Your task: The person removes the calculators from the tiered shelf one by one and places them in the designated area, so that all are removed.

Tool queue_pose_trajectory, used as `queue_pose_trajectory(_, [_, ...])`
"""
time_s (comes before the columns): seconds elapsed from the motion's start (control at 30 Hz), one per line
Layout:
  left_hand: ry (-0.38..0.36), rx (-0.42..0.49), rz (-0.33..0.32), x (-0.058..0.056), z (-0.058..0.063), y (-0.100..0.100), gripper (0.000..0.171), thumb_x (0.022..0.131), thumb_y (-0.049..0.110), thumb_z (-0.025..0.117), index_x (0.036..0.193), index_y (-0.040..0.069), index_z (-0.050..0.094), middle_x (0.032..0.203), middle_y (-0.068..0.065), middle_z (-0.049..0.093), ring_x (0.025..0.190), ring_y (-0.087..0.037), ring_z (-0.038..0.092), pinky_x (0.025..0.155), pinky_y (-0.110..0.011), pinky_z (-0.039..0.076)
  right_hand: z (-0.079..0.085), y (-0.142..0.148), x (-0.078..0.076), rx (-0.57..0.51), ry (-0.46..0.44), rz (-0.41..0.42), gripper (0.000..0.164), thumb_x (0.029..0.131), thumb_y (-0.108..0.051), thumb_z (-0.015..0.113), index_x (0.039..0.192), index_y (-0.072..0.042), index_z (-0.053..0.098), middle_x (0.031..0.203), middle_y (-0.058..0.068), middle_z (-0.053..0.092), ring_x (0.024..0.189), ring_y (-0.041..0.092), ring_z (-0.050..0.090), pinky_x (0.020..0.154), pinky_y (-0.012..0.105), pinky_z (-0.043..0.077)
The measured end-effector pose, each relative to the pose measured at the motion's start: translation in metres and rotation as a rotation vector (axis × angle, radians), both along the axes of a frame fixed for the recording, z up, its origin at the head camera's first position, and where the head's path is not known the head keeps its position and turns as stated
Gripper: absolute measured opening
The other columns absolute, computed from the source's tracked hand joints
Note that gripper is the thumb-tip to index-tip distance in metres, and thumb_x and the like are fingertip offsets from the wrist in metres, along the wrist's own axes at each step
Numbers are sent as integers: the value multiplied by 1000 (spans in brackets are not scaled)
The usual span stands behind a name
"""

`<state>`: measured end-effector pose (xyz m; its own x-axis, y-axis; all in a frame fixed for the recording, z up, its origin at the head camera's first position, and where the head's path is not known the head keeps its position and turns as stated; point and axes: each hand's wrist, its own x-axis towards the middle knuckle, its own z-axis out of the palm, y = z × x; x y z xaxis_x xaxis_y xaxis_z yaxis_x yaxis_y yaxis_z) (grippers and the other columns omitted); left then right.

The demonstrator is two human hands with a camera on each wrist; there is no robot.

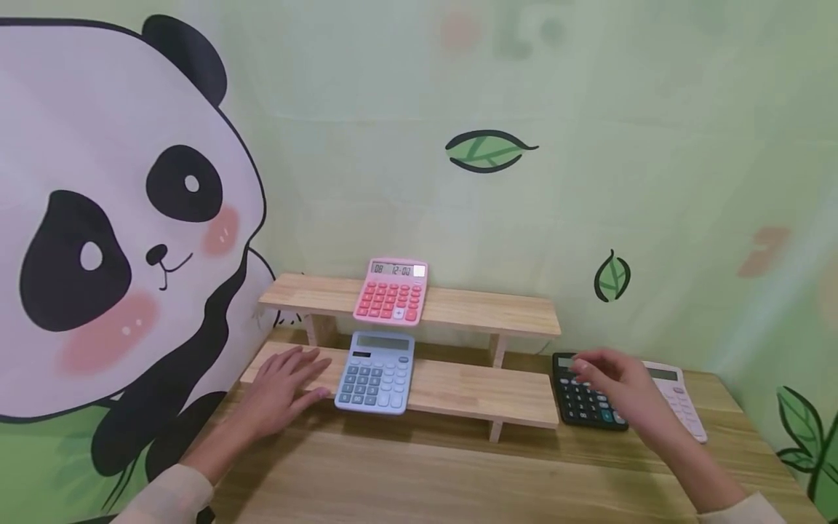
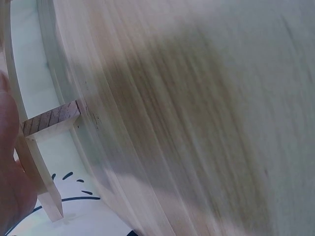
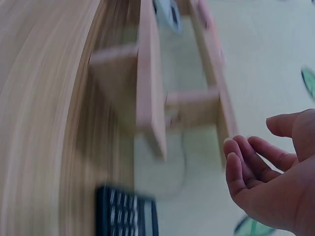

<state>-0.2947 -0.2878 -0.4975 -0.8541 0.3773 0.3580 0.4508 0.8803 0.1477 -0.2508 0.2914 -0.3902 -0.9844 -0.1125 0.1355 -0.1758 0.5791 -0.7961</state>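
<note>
Sleeves lead to the relaxed, empty left grip and right grip, the latter near the black calculator, still on the worktop with the white one; the pink one and blue one are shelved.

A 2-tier rack stands along the bench's back edge. Left of the middle on its upper shelf sits calculator 1; before it, on the lower shelf, calculator 2. Right of the rack, calculator 3 lies left of calculator 4, nearest the bench's back right corner.
</note>
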Motion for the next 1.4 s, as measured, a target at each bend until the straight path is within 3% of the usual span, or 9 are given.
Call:
queue_pose_trajectory(0.2, [-2,-2,-2,-5,0,-1,64,104,63,56,156,25,56,162,-11,48,152,-43,35,123,-65,23,3,-58,-18,-167,22,153,39,110,-33,62,130,0,68,119,16,75,111,35,72,95,40,60])
queue_pose_trajectory(0.37, [-18,-6,2,-7,2,1,66,104,65,53,156,26,55,163,-11,47,153,-43,33,123,-65,22,2,-108,-33,-281,-48,228,37,110,-32,60,130,-2,69,122,15,75,116,35,71,103,49,57])
queue_pose_trajectory(0.5, [-18,-5,0,-7,2,3,65,105,64,53,157,25,55,163,-11,47,152,-43,33,124,-65,22,-7,-142,-48,-374,-119,230,35,111,-29,60,128,-1,69,123,16,76,117,33,72,104,47,57])
queue_pose_trajectory(0.67, [-10,0,-23,-5,1,5,62,106,58,56,156,22,56,162,-14,47,151,-45,35,122,-67,23,-18,-172,-60,-518,-216,216,33,111,-23,58,127,4,70,123,21,75,118,36,72,106,52,54])
queue_pose_trajectory(0.9, [-7,-4,-16,-2,-3,4,62,106,59,55,155,22,57,162,-13,48,152,-44,33,122,-67,22,-16,-202,-69,-611,-345,243,43,112,-24,55,138,10,60,130,27,70,123,37,69,109,51,51])
queue_pose_trajectory(1.1, [-12,2,-11,-1,0,3,62,106,58,56,155,21,57,163,-14,47,153,-45,32,122,-68,21,-8,-225,-75,-684,-403,249,47,112,-30,56,136,9,61,131,30,68,123,40,68,107,48,53])
queue_pose_trajectory(1.4, [-16,6,-1,3,2,4,63,106,60,55,156,22,56,162,-14,47,152,-46,32,122,-68,20,-8,-249,-81,-772,-428,168,44,113,-27,52,140,7,59,132,32,67,123,38,69,105,44,56])
